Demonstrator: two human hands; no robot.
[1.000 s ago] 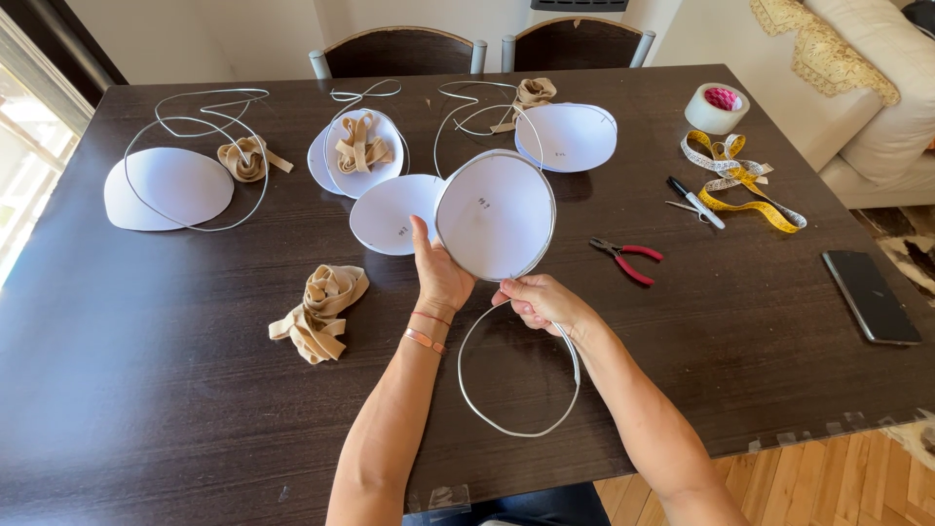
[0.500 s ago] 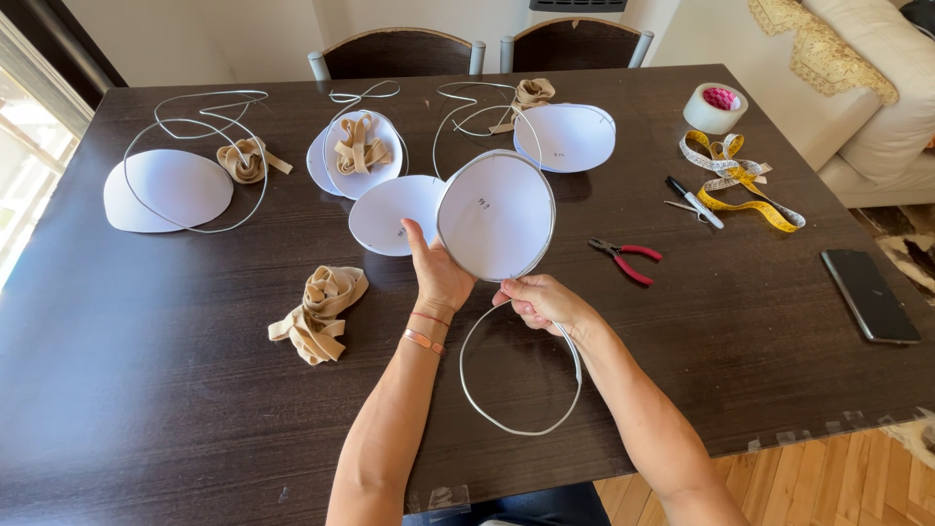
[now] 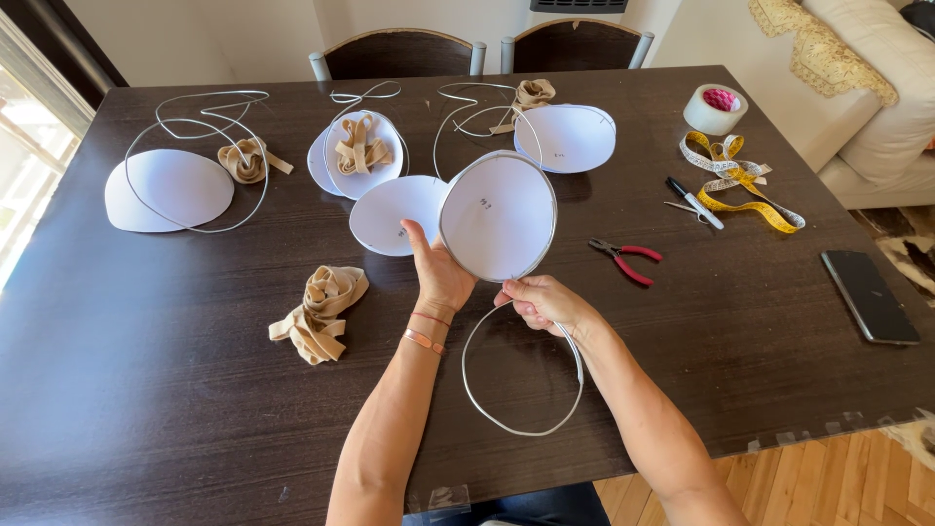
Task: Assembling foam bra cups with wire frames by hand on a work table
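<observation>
Above the dark wood surface [image 3: 195, 390], our left hand [image 3: 440, 278] & right hand [image 3: 541, 302] grip a wire-rimmed white paper disc [image 3: 499, 216], fingers closed on its wire.

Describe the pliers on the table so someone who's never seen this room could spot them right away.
Start at the dark wooden table and find the white disc held up in the hands near its middle. Just to the right of that disc, flat on the wood, lie the pliers. They are the only tool with red handles, unlike the pen and yellow tape measure farther back.
</observation>
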